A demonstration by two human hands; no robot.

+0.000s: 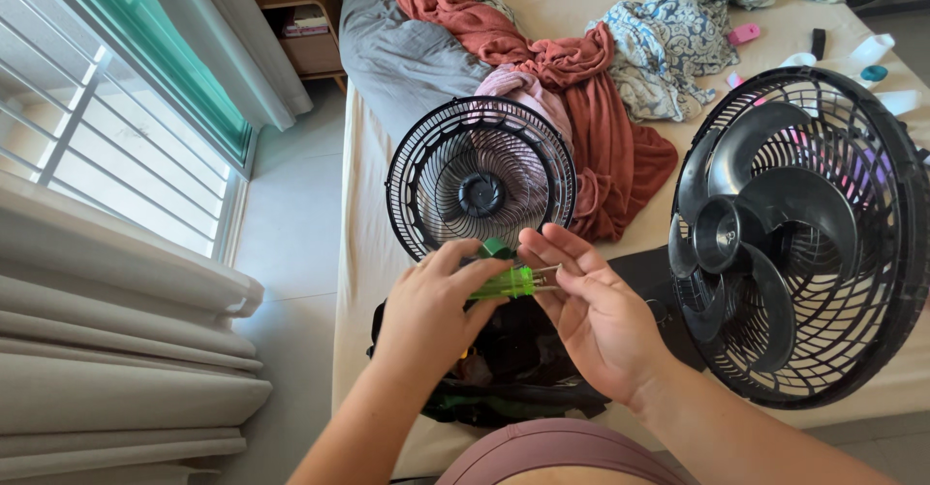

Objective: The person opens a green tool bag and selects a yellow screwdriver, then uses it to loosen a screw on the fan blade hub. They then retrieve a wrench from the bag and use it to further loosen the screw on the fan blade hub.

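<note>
Over the near edge of the bed (368, 252), seen from the head camera, both hands meet around a small green-handled screwdriver (506, 281). The left hand (431, 315) is closed about the translucent green handle, thumb and fingers wrapped tight. The right hand (596, 315) is half open, its fingertips (542, 245) pinching lightly at the thin metal shaft, palm turned up. The screwdriver lies roughly level, just above a dark bag (513, 369) that sits under the wrists.

Behind the hands a detached black fan grille (480, 180) leans on the bedding, and to the right stands the fan itself (799, 238), its dark blades exposed inside the rear cage.

As I judge it, the likeliest slip is the tip sliding through the right fingers and pricking the palm, since the shaft is held only by the fingertips. The tool could also drop into the open bag or off the mattress edge. The loose grille rests on soft cloth and might tip forward onto the hands if the bedding shifts.

Beige sheeting covers the mattress, cluttered with a rust-coloured cloth (581, 107), a grey blanket (407, 54), a blue patterned garment (668, 49) and small items further back. At left are pale floor tiles (291, 243), gathered curtains (107, 349), a barred window (116, 126) and a wooden bedside table (305, 20).
</note>
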